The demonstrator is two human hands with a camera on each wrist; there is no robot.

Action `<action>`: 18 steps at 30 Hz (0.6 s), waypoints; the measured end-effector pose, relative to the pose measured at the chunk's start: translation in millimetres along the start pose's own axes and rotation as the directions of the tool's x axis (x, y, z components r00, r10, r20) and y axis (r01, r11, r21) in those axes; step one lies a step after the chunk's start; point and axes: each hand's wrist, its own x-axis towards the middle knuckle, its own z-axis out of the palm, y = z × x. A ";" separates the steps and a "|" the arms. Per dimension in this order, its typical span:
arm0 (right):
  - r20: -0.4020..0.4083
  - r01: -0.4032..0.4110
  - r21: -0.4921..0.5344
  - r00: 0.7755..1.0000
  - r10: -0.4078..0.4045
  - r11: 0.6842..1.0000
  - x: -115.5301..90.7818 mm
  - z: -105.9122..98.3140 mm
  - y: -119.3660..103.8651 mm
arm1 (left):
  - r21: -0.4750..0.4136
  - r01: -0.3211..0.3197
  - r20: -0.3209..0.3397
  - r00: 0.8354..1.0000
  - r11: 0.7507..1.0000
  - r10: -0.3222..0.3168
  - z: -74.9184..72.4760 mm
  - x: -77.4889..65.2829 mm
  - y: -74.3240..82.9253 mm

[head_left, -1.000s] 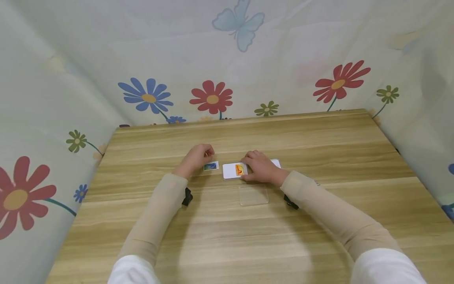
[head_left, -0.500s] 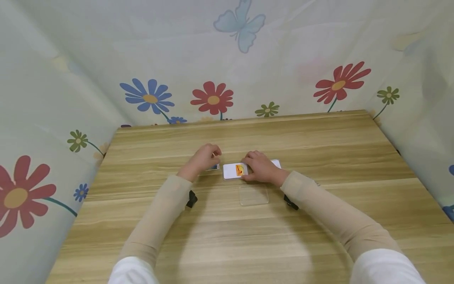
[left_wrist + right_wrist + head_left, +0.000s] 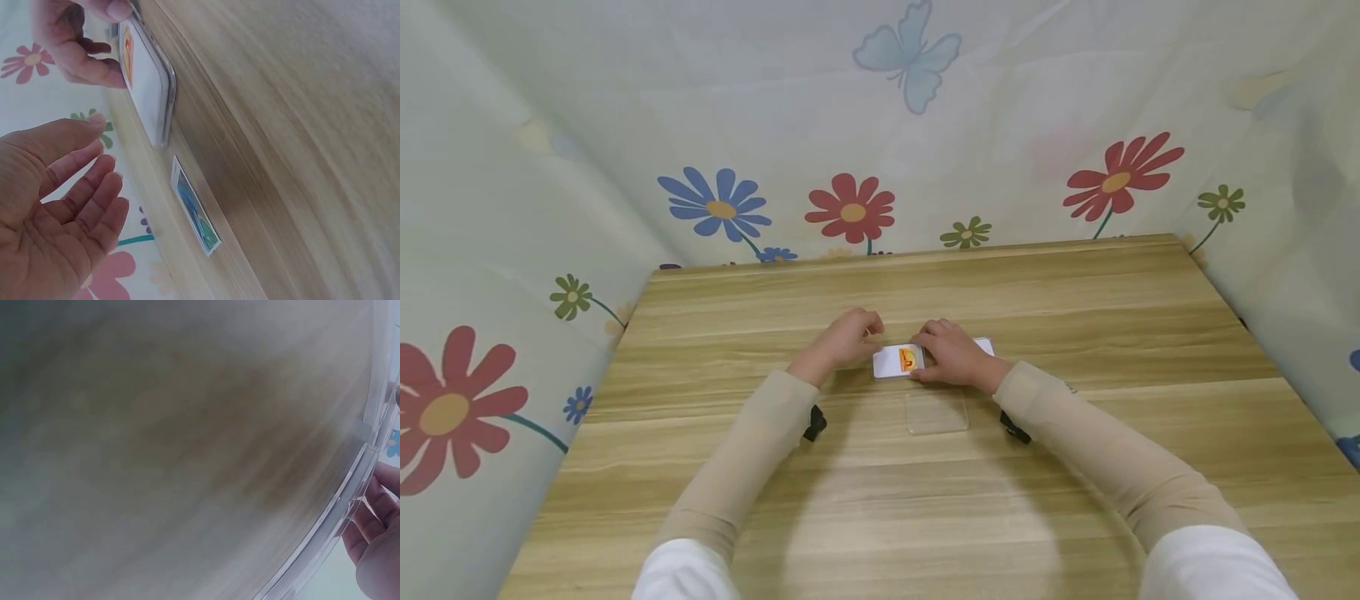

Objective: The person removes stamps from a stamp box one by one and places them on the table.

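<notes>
A white card with an orange picture lies in a clear plastic case on the table. My right hand grips the case at its right part, thumb on the near side and fingers on the far side. My left hand hovers left of the case with fingers loosely bent, holding nothing. A small blue-green picture card lies on the table near that hand; the hand hides it in the head view. In the right wrist view a clear plastic edge crosses close to the camera.
A clear plastic rectangle lies flat on the wooden table, nearer me than the case. A white piece shows behind my right hand. A flower-printed cloth wall stands behind and beside the table.
My left hand has moved right, past the small picture card and close to the case, covering the small card in the head view. My right hand has stayed in place.
</notes>
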 end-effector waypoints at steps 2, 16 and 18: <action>-0.005 0.005 0.000 1.000 -0.005 1.000 -0.4 0.0 0.1 | 0.013 0.027 0.020 0.999 1.000 -0.027 -3.7 -3.5 12.2; 0.060 0.045 -0.032 0.997 -0.043 0.998 -0.9 -2.0 5.3 | 0.027 -0.022 0.068 0.998 0.999 0.020 8.5 7.9 28.3; 0.074 0.045 -0.034 0.996 -0.042 0.998 -1.4 -5.1 5.3 | 0.022 -0.031 0.076 0.997 0.999 0.030 10.7 11.3 29.2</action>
